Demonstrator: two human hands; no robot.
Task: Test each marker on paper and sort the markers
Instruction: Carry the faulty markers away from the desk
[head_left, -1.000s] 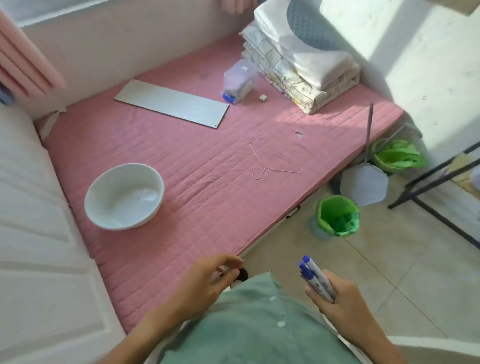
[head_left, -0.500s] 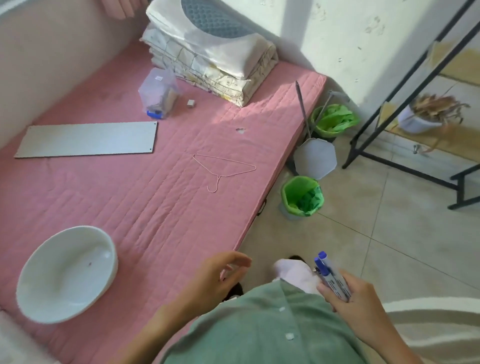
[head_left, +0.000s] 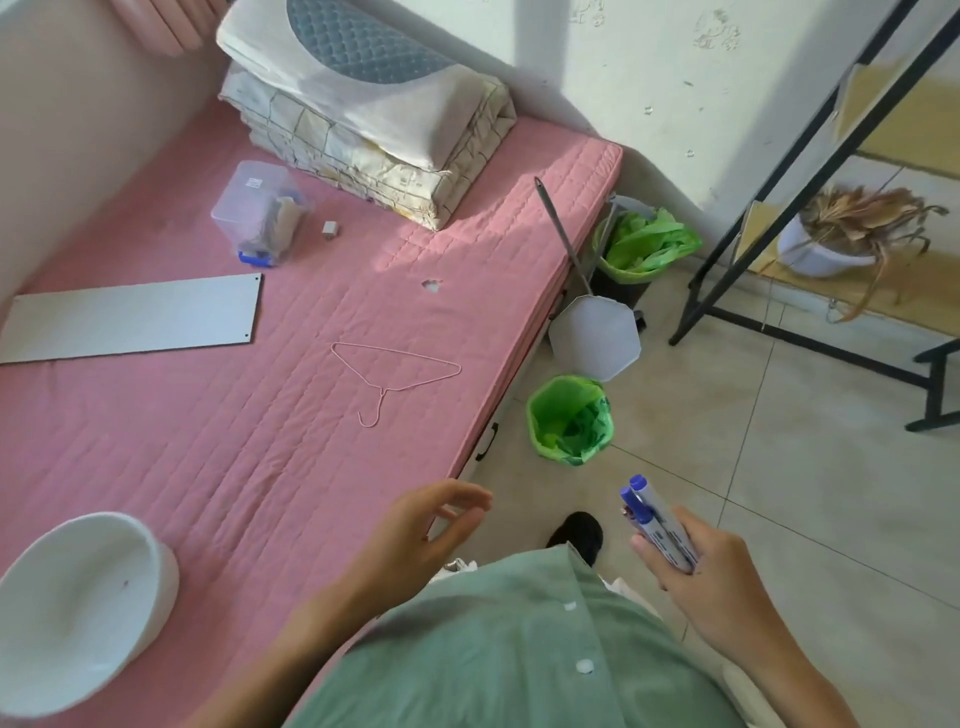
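My right hand (head_left: 711, 582) grips a small bundle of blue-capped markers (head_left: 652, 514), caps pointing up, over the tiled floor. My left hand (head_left: 415, 535) hovers empty with fingers apart above the front edge of the pink mattress (head_left: 234, 441). A white bowl (head_left: 78, 597) sits on the mattress at the lower left. A clear plastic box (head_left: 260, 213) with small items inside stands far back on the mattress. A flat grey-white board (head_left: 130, 317) lies at the left.
A pink wire hanger (head_left: 395, 374) lies mid-mattress, with folded bedding (head_left: 374, 130) at the back. Beside the bed stand two green-lined bins (head_left: 569, 418) (head_left: 639, 244) and a white dustpan (head_left: 595, 338). A black metal rack (head_left: 779, 208) and a dried potted plant (head_left: 841, 234) are on the right.
The view has swung right and closer, so the bowl now sits at the lower left. My left hand has opened and risen a little. The right hand keeps the markers.
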